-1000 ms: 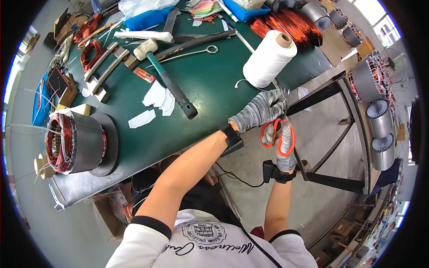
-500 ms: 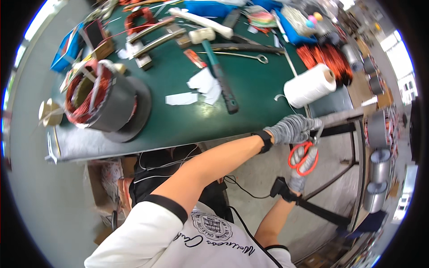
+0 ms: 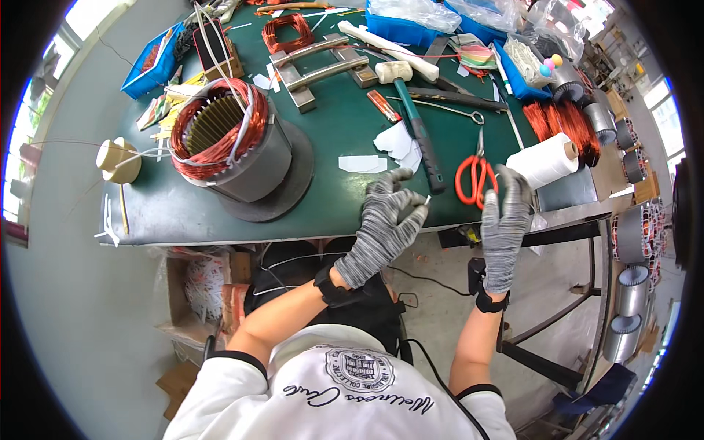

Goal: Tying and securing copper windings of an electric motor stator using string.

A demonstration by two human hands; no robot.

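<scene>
My left hand (image 3: 383, 229), in a grey striped knit glove, is over the table's front edge. Its thumb and fingers pinch the short end of a white cord (image 3: 428, 199), mostly hidden. In a matching glove, my right hand (image 3: 506, 231) has its fingers stretched out, holding nothing. Close by its fingertips, red-handled scissors (image 3: 470, 183) lie on the green table, blades pointing away. A white spool of cord (image 3: 543, 161) rests on its side right of them. Further left stands a grey motor stator (image 3: 253, 165) with copper windings, on a round dark base (image 3: 301, 172).
On the green tabletop (image 3: 330, 202) are a mallet (image 3: 422, 136), white paper pieces (image 3: 363, 163), metal bars (image 3: 323, 73), and a long hooked rod (image 3: 447, 108). Blue bins (image 3: 400, 29) line the back. A cream spool (image 3: 119, 160) stands far left; copper wire bundles (image 3: 561, 132) lie at right.
The scissors have left my right hand and now lie on the table. My left hand has moved left, away from the cord spool. My right hand has moved up towards the table, fingers now extended.
</scene>
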